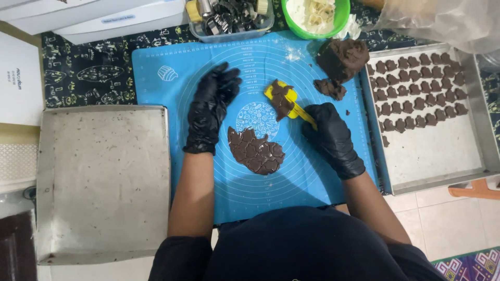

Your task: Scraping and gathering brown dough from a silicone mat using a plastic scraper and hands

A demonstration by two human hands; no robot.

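Blue baking mat [156,78]: rolled dough sheet [255,151] lies between both gloved hands.
Left hand [211,106] spread flat; right hand [330,132] grips yellow scraper [289,104], angled up-left, nearer the sheet.

Gloved hands, right hand [333,136] gripping yellow scraper [285,99], brown dough [256,151]

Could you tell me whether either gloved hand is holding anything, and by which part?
The right hand holds a yellow scraper by its handle end; a dough piece lies on its blade. The left hand holds nothing and rests flat on the blue mat.
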